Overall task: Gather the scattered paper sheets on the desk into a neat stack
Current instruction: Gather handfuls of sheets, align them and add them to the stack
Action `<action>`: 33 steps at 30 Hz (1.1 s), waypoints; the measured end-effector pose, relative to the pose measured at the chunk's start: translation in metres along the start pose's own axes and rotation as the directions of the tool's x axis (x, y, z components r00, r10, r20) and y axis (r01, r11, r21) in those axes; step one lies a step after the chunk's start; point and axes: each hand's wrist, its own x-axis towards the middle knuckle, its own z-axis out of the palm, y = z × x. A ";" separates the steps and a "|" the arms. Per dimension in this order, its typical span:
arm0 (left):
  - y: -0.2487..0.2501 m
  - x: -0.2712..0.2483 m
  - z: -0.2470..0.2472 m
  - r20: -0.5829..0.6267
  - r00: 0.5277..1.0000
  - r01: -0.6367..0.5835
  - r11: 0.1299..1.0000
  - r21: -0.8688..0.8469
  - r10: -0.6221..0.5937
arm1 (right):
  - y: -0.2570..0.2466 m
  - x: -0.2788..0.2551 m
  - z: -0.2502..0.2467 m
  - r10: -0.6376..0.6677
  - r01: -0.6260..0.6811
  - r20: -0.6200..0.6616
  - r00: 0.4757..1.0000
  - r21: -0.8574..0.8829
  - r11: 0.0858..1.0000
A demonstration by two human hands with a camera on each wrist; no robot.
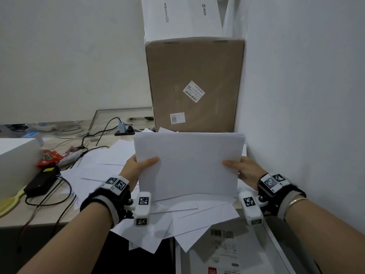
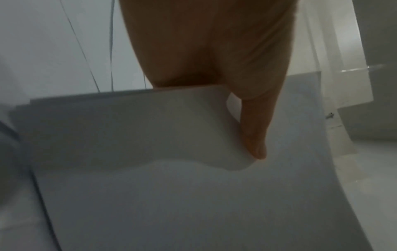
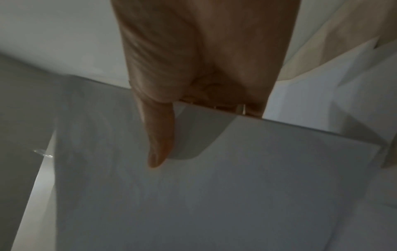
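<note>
A bundle of white paper sheets (image 1: pixel 189 167) stands upright on edge over the desk, held between both hands. My left hand (image 1: pixel 138 165) grips its left edge, thumb laid across the front sheet. My right hand (image 1: pixel 239 168) grips the right edge the same way. Both wrist views show a thumb pressed on the front of the stack (image 2: pixel 193 195) (image 3: pixel 214 195), with the other fingers hidden behind the paper. More loose sheets (image 1: pixel 177 218) lie scattered flat on the desk below and to the left (image 1: pixel 110 155), some hanging over the front edge.
A tall cardboard box (image 1: pixel 195 86) stands just behind the sheets against the right wall, with a white box on top. At left lie a black power brick (image 1: pixel 41 180), cables, a red wrapper (image 1: pixel 49 157) and a white box (image 1: pixel 17 163).
</note>
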 end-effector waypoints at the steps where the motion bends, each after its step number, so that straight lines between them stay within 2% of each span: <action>1: -0.001 0.000 -0.002 0.010 1.000 -0.003 1.000 0.000 0.003 | 0.003 0.000 -0.003 0.019 -0.019 0.014 1.000 -0.007 1.000; 5: -0.001 0.003 -0.013 -0.015 0.995 -0.094 0.995 0.026 0.094 | 0.008 0.001 -0.004 0.045 -0.045 0.038 0.998 -0.006 0.999; 8: -0.002 0.002 -0.014 -0.006 0.994 -0.109 0.993 0.050 0.109 | 0.010 0.001 0.000 0.044 -0.043 0.033 0.998 -0.021 0.999; 13: -0.003 -0.006 -0.016 0.232 0.972 -0.041 0.999 0.028 0.034 | 0.008 -0.005 0.009 0.026 -0.025 0.022 0.999 -0.068 0.997; 15: -0.009 -0.008 -0.014 0.270 0.962 0.016 0.998 0.053 -0.030 | 0.007 -0.008 0.011 0.010 -0.008 0.018 1.000 -0.084 0.996; 17: -0.011 -0.010 -0.010 0.241 0.970 0.015 0.999 0.048 -0.026 | 0.008 -0.010 0.012 -0.009 0.010 0.008 1.000 -0.087 0.996; 20: -0.006 -0.007 -0.008 0.032 0.999 -0.015 0.998 -0.068 0.017 | 0.011 -0.008 0.011 -0.033 0.032 -0.029 0.999 -0.034 0.999; 21: -0.007 -0.005 -0.007 -0.002 1.000 -0.025 0.997 -0.077 0.025 | 0.012 -0.008 0.011 -0.031 0.030 -0.037 0.999 -0.030 0.999; 24: -0.018 -0.004 0.001 0.055 0.998 0.003 0.999 0.036 -0.005 | 0.013 -0.009 0.014 -0.007 0.007 -0.005 1.000 -0.028 1.000; 28: -0.033 0.001 -0.001 0.005 0.998 0.064 0.995 0.073 -0.064 | 0.019 -0.011 0.013 0.064 -0.059 0.039 0.997 -0.108 0.992; 30: -0.038 0.001 0.000 -0.045 0.996 0.078 0.993 0.090 -0.074 | 0.022 -0.012 0.017 0.096 -0.099 -0.023 0.995 -0.179 0.979; 33: -0.043 0.000 0.004 -0.094 0.993 0.086 0.983 0.164 -0.071 | 0.026 -0.011 0.025 0.042 -0.107 -0.196 0.980 -0.330 0.938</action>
